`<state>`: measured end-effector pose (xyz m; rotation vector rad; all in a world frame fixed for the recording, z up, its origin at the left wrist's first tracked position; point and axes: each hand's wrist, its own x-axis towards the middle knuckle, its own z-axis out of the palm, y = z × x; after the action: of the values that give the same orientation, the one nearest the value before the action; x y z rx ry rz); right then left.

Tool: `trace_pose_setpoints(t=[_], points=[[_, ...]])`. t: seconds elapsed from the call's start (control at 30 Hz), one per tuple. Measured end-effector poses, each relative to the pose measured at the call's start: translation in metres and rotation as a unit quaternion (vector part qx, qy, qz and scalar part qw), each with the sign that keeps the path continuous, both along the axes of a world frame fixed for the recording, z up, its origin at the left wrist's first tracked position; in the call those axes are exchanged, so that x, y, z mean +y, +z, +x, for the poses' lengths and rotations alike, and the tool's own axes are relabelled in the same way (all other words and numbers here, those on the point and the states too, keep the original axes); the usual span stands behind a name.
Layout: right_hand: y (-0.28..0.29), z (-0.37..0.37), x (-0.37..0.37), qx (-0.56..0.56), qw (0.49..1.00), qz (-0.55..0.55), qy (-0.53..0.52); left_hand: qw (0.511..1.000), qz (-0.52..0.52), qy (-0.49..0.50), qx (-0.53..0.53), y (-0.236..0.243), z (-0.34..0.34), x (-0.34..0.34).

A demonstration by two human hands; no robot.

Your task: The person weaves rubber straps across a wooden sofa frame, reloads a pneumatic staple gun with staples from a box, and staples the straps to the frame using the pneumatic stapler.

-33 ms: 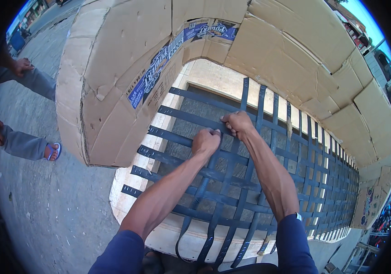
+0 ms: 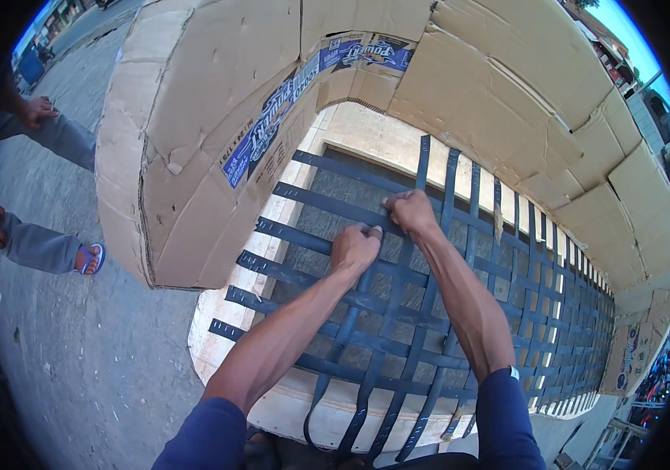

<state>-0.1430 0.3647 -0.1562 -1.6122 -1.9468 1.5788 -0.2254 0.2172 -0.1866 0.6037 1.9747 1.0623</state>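
Observation:
A lattice of black rubber straps [image 2: 327, 202] is woven across a pale wooden frame [image 2: 366, 135], with the strap ends stapled along its edges. Closed round one lengthwise strap [image 2: 343, 333] is my left hand [image 2: 356, 249], low over the lattice; that strap loops loosely down at the near edge. Just beyond and to the right, my right hand [image 2: 411, 213] is closed in a pinch on a black strap beside a crossing one. The fingers hide the gripped part. To the right, the weave grows denser.
Tall cardboard-covered walls [image 2: 499, 110] rise on the left and far sides of the frame. At left, a seated person's hand [image 2: 37, 112] and sandalled foot [image 2: 89, 258] show above the grey concrete ground [image 2: 100, 368]. A street lies beyond.
Both hands keep nearly the same place and grip. The whole view has shifted very slightly.

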Motion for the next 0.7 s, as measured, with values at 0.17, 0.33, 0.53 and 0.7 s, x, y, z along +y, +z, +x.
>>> trace_pose_setpoints(t=[0.17,0.33,0.53,0.7], points=[[0.003,-0.034,0.060,-0.070,0.956,0.284,-0.022,0.997,0.039,-0.031,0.055,0.002,0.009,-0.018],[-0.017,-0.077,0.136,-0.098,0.908,0.405,-0.053,0.997,0.068,-0.013,0.038,-0.006,0.012,-0.022],[-0.039,-0.075,0.137,-0.095,0.906,0.410,-0.036,0.997,0.058,0.013,0.045,-0.008,0.015,-0.015],[0.004,0.003,0.064,0.107,0.952,0.280,-0.056,0.995,0.082,0.025,0.050,-0.008,0.015,-0.014]])
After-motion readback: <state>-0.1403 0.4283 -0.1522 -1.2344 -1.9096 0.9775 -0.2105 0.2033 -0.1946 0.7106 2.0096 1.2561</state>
